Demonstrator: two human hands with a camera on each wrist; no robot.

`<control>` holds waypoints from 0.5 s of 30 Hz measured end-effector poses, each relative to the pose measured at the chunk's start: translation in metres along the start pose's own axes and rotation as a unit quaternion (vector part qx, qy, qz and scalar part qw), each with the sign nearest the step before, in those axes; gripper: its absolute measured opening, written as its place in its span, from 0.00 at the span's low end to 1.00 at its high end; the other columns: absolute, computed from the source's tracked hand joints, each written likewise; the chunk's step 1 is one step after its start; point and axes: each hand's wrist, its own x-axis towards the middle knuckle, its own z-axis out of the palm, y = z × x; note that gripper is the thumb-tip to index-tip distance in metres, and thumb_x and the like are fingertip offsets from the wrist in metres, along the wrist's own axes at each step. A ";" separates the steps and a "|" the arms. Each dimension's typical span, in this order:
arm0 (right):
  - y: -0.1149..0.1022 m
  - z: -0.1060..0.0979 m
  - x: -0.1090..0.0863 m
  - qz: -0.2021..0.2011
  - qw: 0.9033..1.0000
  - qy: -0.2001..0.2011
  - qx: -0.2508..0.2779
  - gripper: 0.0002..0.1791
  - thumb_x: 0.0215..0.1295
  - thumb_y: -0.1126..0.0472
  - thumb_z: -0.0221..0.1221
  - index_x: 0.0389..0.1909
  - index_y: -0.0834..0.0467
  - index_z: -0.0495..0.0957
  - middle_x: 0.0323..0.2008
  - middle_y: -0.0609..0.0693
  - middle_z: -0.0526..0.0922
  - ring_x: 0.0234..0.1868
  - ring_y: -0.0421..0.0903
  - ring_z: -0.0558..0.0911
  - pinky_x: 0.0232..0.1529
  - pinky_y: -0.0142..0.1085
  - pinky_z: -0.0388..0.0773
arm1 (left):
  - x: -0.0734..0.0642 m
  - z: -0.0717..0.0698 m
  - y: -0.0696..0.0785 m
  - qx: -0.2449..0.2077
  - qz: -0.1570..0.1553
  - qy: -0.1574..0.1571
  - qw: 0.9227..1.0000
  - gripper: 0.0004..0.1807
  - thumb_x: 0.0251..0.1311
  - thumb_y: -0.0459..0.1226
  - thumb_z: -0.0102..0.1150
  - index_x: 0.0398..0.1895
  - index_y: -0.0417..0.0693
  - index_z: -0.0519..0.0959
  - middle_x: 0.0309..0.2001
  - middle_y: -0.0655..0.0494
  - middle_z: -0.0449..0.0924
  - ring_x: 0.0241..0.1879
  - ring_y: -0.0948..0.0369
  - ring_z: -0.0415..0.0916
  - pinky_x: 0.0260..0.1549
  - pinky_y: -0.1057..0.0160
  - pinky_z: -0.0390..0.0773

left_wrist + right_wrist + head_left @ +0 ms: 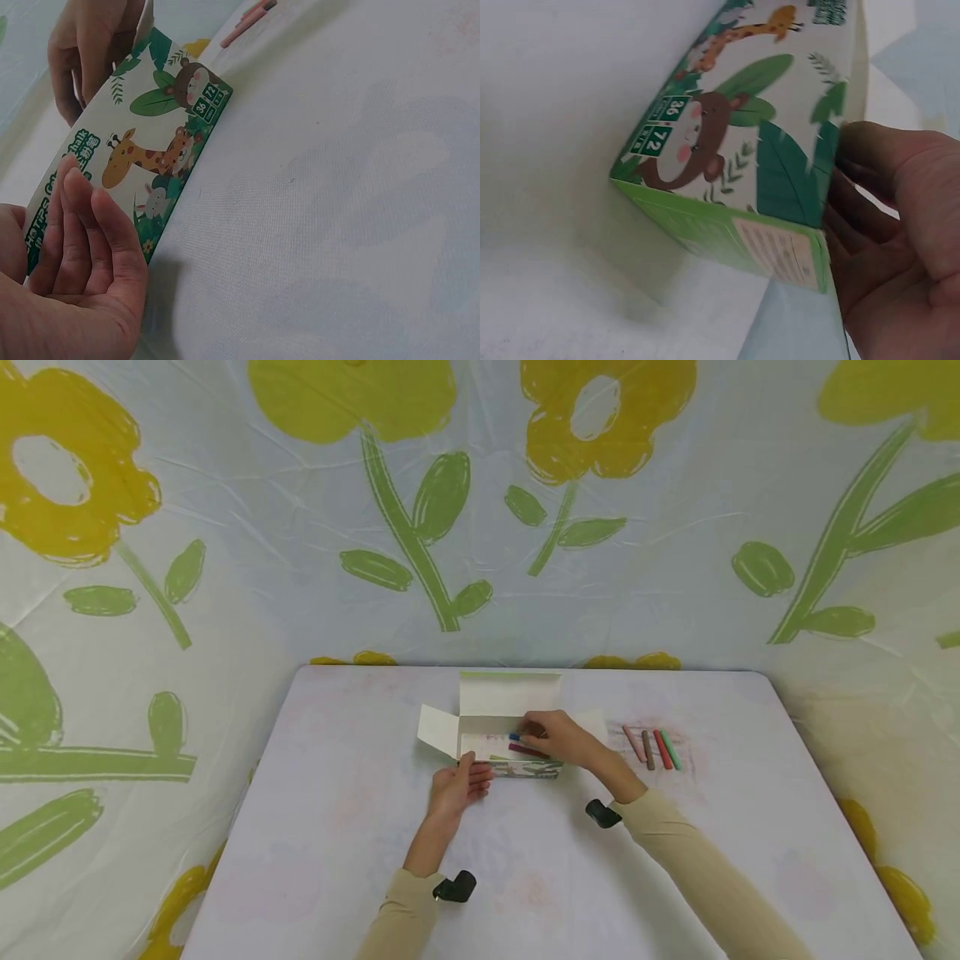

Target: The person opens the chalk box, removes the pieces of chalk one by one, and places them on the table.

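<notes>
An open cardboard chalk box [525, 769], printed with cartoon animals, stands near the far side of the table. My left hand [453, 787] holds its near left corner, the thumb at the edge and the fingers along the printed front [124, 150]. My right hand [562, 739] reaches into the box from the right with bent fingers, pinching a blue chalk stick [514, 737]. A dark red chalk stick [525, 749] lies inside, just nearer to me. In the right wrist view, the box wall [705, 142] hides the fingertips of the right hand [900, 232].
Right of the box, pink [633, 743], brown [647, 750], red [663, 749] and green [671, 749] chalk sticks lie on the table [337, 827]. The box lid [510, 695] stands up at the back, and a side flap [438, 730] sticks out left.
</notes>
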 end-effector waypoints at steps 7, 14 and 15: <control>0.000 0.013 0.010 -0.003 0.997 -0.029 -0.065 0.05 0.68 0.70 0.65 0.40 0.68 0.80 0.30 0.50 0.81 0.30 0.42 0.74 0.34 0.38 0.75 | -0.001 -0.001 0.001 0.001 0.003 -0.009 1.000 0.29 0.78 0.47 0.50 0.47 0.22 0.81 0.36 0.44 0.88 0.29 0.64 0.81 0.32 0.66 0.83; -0.007 0.018 0.016 0.030 0.994 -0.052 -0.096 0.05 0.66 0.71 0.66 0.38 0.67 0.79 0.30 0.52 0.80 0.30 0.42 0.72 0.33 0.37 0.72 | -0.001 -0.001 0.002 0.001 0.003 -0.006 1.000 0.28 0.78 0.47 0.51 0.46 0.23 0.82 0.35 0.45 0.88 0.28 0.64 0.81 0.31 0.67 0.83; -0.008 0.019 0.016 0.036 0.993 -0.056 -0.102 0.05 0.65 0.71 0.66 0.38 0.67 0.79 0.30 0.52 0.80 0.30 0.43 0.72 0.33 0.37 0.72 | -0.001 -0.001 0.002 0.001 0.002 -0.006 1.000 0.28 0.78 0.47 0.51 0.46 0.23 0.82 0.35 0.45 0.88 0.28 0.64 0.81 0.31 0.67 0.83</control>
